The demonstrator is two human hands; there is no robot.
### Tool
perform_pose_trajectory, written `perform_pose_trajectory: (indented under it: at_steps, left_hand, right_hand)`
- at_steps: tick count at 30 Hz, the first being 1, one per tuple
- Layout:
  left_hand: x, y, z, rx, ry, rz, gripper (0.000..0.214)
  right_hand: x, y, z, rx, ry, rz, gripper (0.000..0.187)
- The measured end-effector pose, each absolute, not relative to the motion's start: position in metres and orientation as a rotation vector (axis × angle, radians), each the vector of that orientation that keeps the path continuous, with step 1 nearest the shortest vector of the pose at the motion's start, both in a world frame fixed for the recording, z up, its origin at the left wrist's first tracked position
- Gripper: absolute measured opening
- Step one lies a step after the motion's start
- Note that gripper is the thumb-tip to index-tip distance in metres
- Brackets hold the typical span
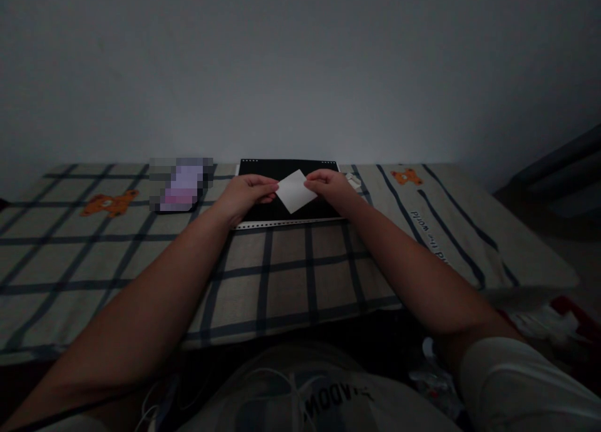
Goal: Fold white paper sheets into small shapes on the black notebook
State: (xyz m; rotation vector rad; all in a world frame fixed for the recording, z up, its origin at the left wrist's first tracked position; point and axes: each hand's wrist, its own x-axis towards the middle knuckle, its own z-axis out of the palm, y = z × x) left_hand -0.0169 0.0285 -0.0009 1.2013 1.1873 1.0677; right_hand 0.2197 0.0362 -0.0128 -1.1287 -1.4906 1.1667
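A small white square of paper is held up between my two hands, turned so that its corners point up, down and to the sides. My left hand pinches its left corner between thumb and fingers. On the right, my right hand grips the opposite corner the same way. Below the paper lies a black sheet or pad with a white edge and a row of dark marks along its front. Something small and white, perhaps folded paper, sits just beyond my right hand.
A phone-like device with a blurred screen lies to the left on the checked tablecloth. Behind the table rises a plain wall. The table's front edge runs close to my body. Clear plastic shows below it at the right.
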Motion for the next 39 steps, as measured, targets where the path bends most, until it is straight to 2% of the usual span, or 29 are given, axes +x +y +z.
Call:
perform_pose_trajectory:
  at_steps: [9,14,18,22,27,31,35,38,39]
  left_hand:
    - [-0.014,0.028,-0.004,1.285,1.148,1.211,0.043]
    - [-0.013,0.029,-0.007,1.198,1.155,1.107,0.017]
    - [-0.014,0.028,-0.007,1.265,1.155,1.126,0.01]
    - [-0.014,0.025,-0.004,1.341,1.178,1.08,0.01]
    - [-0.013,0.024,-0.002,1.294,1.137,1.089,0.031]
    - [-0.013,0.024,-0.001,1.274,1.152,0.993,0.015]
    - [-0.012,0.024,0.001,1.261,1.202,1.087,0.017]
    - [-0.012,0.024,0.002,1.3,1.236,1.136,0.017]
    - [-0.013,0.024,0.002,1.321,1.239,1.141,0.017]
  right_hand:
    - [0.214,0.031,-0.008,-1.118,-1.46,1.374,0.02]
    - [0.212,0.029,-0.005,-1.156,-1.4,1.392,0.022]
    - [0.214,0.029,-0.005,-1.145,-1.423,1.417,0.018]
    - [0.216,0.029,-0.006,-1.121,-1.524,1.351,0.005]
    - [0.214,0.028,-0.006,-1.12,-1.447,1.402,0.012]
    - [0.213,0.027,-0.004,-1.113,-1.286,1.462,0.019]
    - [0.215,0.03,-0.009,-1.103,-1.381,1.493,0.022]
    - [0.218,0.034,-0.015,-1.093,-1.58,1.3,0.017]
    - [0.219,0.035,-0.017,-1.092,-1.642,1.167,0.024]
